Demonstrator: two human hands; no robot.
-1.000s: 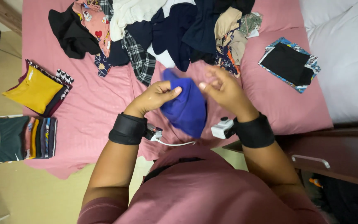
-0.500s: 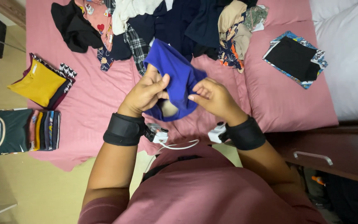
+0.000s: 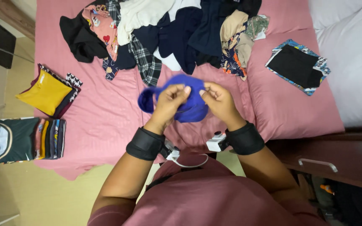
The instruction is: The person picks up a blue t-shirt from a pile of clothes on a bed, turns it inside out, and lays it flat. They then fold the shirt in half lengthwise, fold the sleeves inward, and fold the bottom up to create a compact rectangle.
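Nearest the wearer, the left hand (image 3: 168, 102) and right hand (image 3: 218, 102) are both pinched shut on the top edge of a blue garment (image 3: 187, 104), held up just above the pink bedspread (image 3: 105, 113) at the middle of the view. At nine o'clock lie a folded yellow top (image 3: 47, 92) and a stack of folded clothes (image 3: 26, 140). Farther off, at twelve o'clock, sits a heap of unfolded clothes (image 3: 168, 33), and at two o'clock a folded black piece (image 3: 296, 65).

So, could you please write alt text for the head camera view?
Seen from above, a person's left hand and right hand hold up a small blue garment over a pink bed. A heap of unfolded clothes lies beyond it, and folded stacks lie to the left.
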